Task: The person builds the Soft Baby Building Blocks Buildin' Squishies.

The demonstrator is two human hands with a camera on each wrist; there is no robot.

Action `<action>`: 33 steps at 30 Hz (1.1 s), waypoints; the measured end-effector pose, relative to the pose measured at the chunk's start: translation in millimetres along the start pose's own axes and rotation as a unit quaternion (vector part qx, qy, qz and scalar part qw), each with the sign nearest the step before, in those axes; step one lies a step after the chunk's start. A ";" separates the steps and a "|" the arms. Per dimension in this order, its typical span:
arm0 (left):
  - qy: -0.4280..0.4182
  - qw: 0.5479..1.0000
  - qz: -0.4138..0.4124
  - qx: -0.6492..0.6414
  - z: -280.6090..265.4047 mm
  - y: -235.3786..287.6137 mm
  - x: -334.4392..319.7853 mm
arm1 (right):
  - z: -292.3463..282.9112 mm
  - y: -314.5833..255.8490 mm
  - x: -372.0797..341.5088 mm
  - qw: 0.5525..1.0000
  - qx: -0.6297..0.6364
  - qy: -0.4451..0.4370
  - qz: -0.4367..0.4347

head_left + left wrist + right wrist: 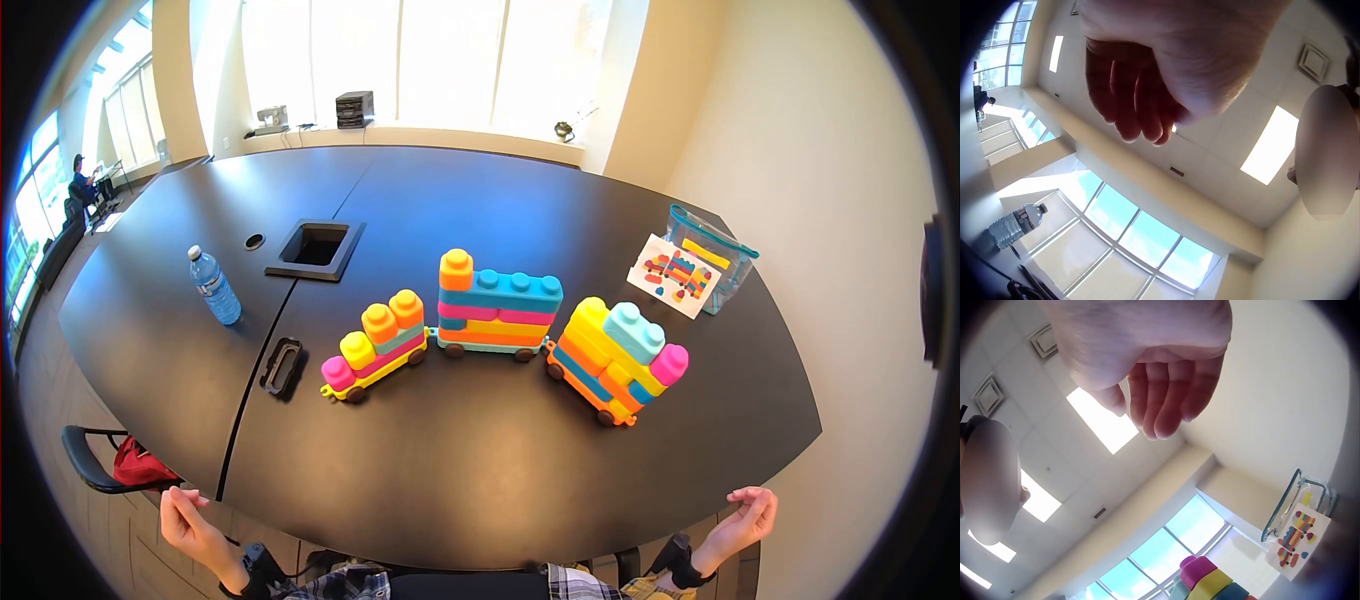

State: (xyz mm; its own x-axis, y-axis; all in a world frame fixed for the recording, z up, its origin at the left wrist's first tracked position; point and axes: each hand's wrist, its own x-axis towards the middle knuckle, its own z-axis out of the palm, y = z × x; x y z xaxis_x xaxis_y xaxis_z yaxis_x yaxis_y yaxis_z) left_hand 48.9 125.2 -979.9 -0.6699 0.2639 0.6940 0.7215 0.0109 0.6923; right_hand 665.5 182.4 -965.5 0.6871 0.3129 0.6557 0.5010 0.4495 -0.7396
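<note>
Both hands are raised near the table's front edge, fingers loosely curled and nothing in them. My left hand point(192, 525) is at the lower left, and my right hand point(742, 525) mirrors it at the lower right. Between and beyond them stands a curved train of toy building blocks in three wheeled cars. The low left car point(375, 362) carries pink, yellow and orange blocks. A middle car point(497, 328) is stacked in teal, pink and orange, with one orange block on top. Leaning in this view, the right car point(595, 372) has yellow, blue, light-teal and pink blocks.
On the dark table point(420, 450) a water bottle point(215, 287) stands at left, near a square table opening point(318, 247) and a black oblong fitting point(284, 368). A picture card point(672, 278) leans on a clear zip bag point(735, 262) at right. A chair point(90, 462) holds something red.
</note>
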 end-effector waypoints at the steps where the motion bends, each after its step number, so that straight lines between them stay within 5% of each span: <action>1: -0.001 1.000 0.000 0.000 -0.4 -1.4 2.9 | 0.0 0.7 0.3 1.000 0.000 -0.010 -0.003; 12: 0.039 0.999 0.014 -0.016 8.7 -12.9 24.0 | -3.5 -2.3 -2.3 1.000 -0.007 -0.004 0.015; 14: -0.050 0.996 0.046 -0.063 24.1 -12.9 52.8 | -3.3 -4.6 1.6 1.000 -0.008 -0.010 0.018; 16: -0.215 0.976 -0.018 -0.015 55.0 -0.2 87.0 | 1.8 -8.1 5.8 1.000 -0.003 -0.026 0.008; 18: -0.325 0.944 0.013 0.048 105.1 -4.0 98.3 | 7.4 -8.8 10.5 0.999 0.009 -0.037 0.000; 20: -0.358 0.895 0.181 0.193 151.6 -96.9 90.3 | 14.4 -9.1 11.6 0.999 0.021 -0.045 -0.007; 22: -0.449 0.852 0.082 0.257 181.8 -84.9 85.8 | 18.9 -10.4 11.4 0.993 0.061 -0.096 -0.042; 25: -0.519 0.803 0.005 0.293 212.4 -86.0 87.0 | 25.0 -14.8 2.8 0.989 0.098 -0.105 -0.043; 33: -0.476 0.854 0.037 0.206 216.9 -99.7 91.3 | 30.2 -19.3 1.9 0.978 0.118 -0.161 -0.058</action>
State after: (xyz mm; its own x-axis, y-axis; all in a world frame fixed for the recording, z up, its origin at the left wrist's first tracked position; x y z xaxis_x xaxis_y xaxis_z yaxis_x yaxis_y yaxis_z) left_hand -46.2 357.4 -1028.5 -0.3153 0.9411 0.1224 0.8873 0.2466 0.3896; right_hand 641.2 199.6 -945.4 0.4120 0.4792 0.7750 0.4042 0.6662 -0.6268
